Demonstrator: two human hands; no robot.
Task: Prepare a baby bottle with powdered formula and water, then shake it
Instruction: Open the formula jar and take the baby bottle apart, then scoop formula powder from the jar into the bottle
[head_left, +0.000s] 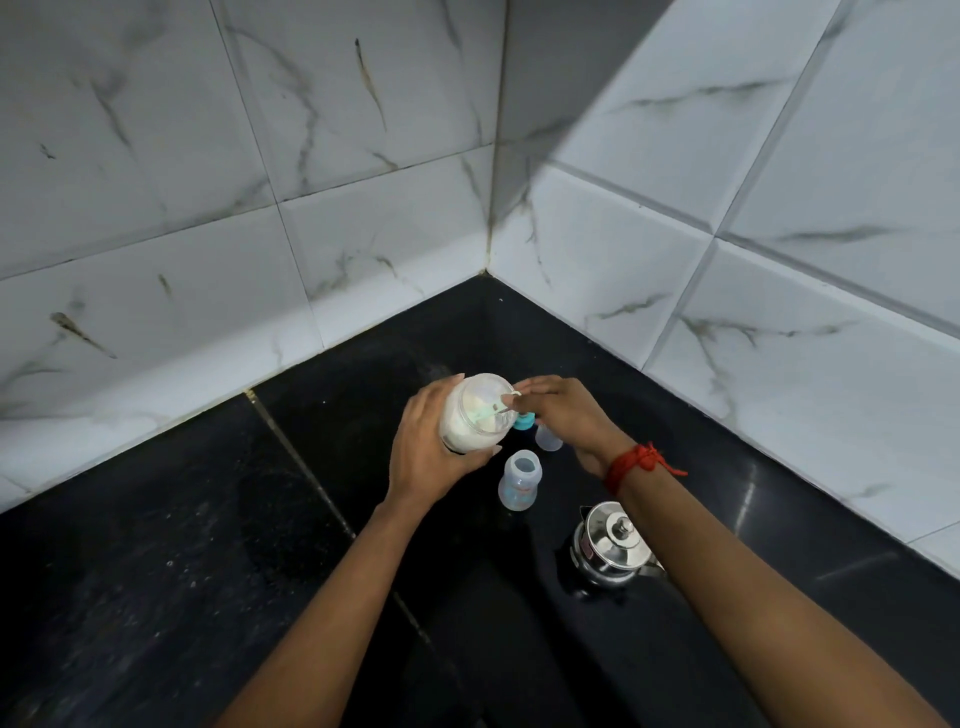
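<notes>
Formula jar (475, 413), tilted above the black counter (156, 597), is wrapped in the left hand (431, 457). Right hand (563, 415) pinches a pale green scoop (488, 413) at the jar's mouth. Below stands the open baby bottle (519, 480); a teal cap (523, 420) and clear cover (549, 437) sit behind, a steel kettle (613, 551) nearer, under the right forearm.

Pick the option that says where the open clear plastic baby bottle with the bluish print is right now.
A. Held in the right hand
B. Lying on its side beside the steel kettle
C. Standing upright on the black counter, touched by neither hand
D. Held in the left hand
C: the open clear plastic baby bottle stands upright on the black counter, while the left hand holds the clear powder jar and the right hand holds the pale green scoop.
</notes>
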